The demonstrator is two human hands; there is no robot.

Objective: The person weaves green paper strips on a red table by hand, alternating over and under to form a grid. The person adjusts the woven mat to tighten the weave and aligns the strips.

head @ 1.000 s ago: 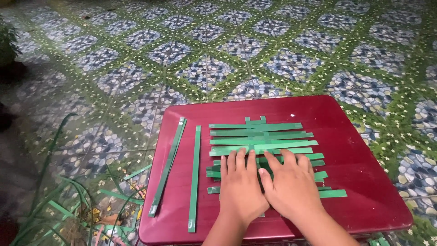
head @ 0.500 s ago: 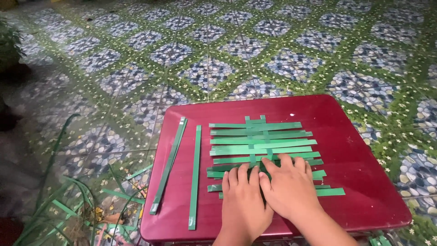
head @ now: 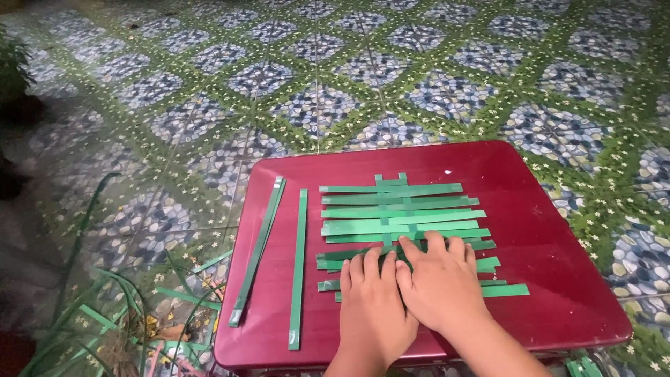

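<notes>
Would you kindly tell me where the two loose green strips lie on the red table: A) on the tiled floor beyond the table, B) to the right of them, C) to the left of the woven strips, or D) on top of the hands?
C: both loose green strips lie on the red table to the left of the woven strips, apart from the left hand and the right hand.

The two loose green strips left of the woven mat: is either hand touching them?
No: both hands, left hand and right hand, press flat on the woven mat, apart from the loose strips.

Glossy smooth red table (head: 558,293); matt green leaf strips (head: 391,209); patterned floor tiles (head: 314,105).
</notes>
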